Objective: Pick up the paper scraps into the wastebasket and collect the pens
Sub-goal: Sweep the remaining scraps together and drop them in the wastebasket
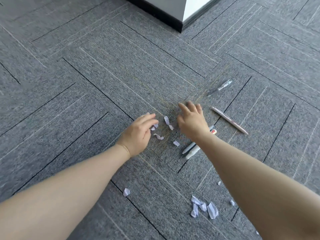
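White paper scraps lie on the grey carpet. One group (167, 122) sits between my hands, another cluster (204, 207) is near my right forearm, and a single scrap (126, 192) lies to its left. My left hand (138, 134) hovers with fingers loosely curled, its fingertips touching a small scrap (154, 127). My right hand (191, 118) is spread palm down over the carpet. A clear pen (220, 88) and a pink-white pen (229, 122) lie to the right. Two more pens (191, 149) lie partly under my right wrist. No wastebasket is in view.
A white wall corner with a black skirting board (166, 16) stands at the top of the view. The carpet tiles (86, 66) spread out on all sides.
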{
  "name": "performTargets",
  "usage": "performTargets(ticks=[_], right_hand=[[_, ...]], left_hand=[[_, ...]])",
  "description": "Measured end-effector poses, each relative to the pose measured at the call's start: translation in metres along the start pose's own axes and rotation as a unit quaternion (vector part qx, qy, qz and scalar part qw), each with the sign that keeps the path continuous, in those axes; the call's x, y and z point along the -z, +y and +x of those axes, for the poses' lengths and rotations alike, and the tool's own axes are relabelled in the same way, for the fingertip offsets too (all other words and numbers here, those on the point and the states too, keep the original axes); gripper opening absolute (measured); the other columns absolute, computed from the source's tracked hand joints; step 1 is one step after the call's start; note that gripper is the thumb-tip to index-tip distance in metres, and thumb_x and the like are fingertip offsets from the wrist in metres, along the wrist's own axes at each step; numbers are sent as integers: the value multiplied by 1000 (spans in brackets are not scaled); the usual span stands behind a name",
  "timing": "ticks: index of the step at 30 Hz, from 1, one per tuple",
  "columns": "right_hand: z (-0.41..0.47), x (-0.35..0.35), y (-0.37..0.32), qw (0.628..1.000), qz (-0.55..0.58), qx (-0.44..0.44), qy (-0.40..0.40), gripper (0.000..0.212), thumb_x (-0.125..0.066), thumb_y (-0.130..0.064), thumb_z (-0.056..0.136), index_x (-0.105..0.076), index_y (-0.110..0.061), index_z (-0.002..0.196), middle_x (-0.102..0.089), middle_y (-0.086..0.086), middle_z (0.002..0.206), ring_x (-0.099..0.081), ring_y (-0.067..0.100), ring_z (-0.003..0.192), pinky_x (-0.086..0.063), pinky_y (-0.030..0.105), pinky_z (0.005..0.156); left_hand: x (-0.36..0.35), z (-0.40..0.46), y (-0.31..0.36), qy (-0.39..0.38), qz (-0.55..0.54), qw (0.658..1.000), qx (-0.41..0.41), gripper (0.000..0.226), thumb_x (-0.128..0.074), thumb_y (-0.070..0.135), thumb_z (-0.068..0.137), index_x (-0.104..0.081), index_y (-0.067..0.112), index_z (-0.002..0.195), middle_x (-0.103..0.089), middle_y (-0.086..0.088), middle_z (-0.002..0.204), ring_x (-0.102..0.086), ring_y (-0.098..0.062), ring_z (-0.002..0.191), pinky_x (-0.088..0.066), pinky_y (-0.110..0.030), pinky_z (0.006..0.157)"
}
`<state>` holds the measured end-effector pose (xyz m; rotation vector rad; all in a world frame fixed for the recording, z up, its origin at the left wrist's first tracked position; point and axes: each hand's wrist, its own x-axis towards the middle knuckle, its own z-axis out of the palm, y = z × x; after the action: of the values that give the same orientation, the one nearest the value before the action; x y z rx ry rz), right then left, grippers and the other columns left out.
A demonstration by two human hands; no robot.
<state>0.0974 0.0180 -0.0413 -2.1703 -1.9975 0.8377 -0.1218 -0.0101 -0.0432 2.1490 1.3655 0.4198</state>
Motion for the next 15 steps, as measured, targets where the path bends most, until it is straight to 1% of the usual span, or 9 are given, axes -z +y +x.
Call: performTargets(ticks=[3,4,6,7,8,10,12,13,15], right_hand=[[-25,-20,-16,998,-8,45,-46,49,-34,-34,101,-28,-34,150,-5,-4,163,7,30,149,-5,53,117],[-40,-26,-22,997,-3,67,-43,46,-37,-29,101,-35,-31,147,-11,-5,163,1,28,150,-9,53,118],[-67,-33,-31,993,14,117,0,42,-41,-19,99,-47,-24,141,-33,-4,156,-22,24,147,-28,52,116],[-73,-36,-33,991,15,129,23,42,-42,-16,98,-50,-23,139,-40,-3,152,-32,22,143,-35,50,113],[-73,-37,-36,992,11,124,37,44,-41,-16,98,-47,-23,141,-40,-3,152,-33,23,142,-36,49,112],[-63,-39,-40,996,-7,86,31,50,-36,-26,100,-31,-31,150,-21,-3,161,-12,25,149,-17,51,119],[-46,-41,-44,997,-40,62,9,53,-30,-38,101,-17,-38,152,-2,-4,164,8,26,150,1,47,120],[-40,-42,-46,996,-55,67,-1,53,-28,-41,101,-17,-38,153,0,-4,164,10,26,149,4,46,118],[-39,-47,-47,992,-70,100,-18,50,-29,-38,102,-24,-35,152,-4,-6,164,8,26,150,2,47,119]], left_hand=[[27,-10,-17,-35,0,999,39,44,-34,9,97,-43,21,138,-32,4,152,-20,-13,143,-18,-41,118],[34,-17,-22,-48,-3,997,54,46,-33,9,97,-41,22,140,-29,5,153,-18,-11,143,-17,-41,118],[41,-34,-29,-62,3,995,73,48,-35,9,97,-37,23,143,-26,6,154,-15,-11,144,-12,-36,118],[42,-44,-32,-63,10,995,79,49,-36,8,97,-35,23,144,-25,5,155,-15,-11,144,-10,-33,118],[41,-53,-36,-62,14,994,87,51,-38,9,96,-33,23,145,-24,5,155,-14,-11,144,-8,-31,117],[33,-70,-38,-59,-1,991,118,54,-39,12,96,-28,26,147,-18,8,157,-8,-10,145,-6,-33,117],[19,-78,-36,-43,-11,990,132,57,-40,16,96,-22,29,148,-12,11,157,-2,-9,145,-4,-36,117],[12,-78,-34,-28,-12,991,128,58,-40,16,96,-21,29,149,-11,11,157,-1,-9,145,-4,-36,118],[-1,-75,-29,-4,-19,994,107,57,-40,13,95,-24,24,148,-15,7,157,-2,-8,145,-5,-36,119]])
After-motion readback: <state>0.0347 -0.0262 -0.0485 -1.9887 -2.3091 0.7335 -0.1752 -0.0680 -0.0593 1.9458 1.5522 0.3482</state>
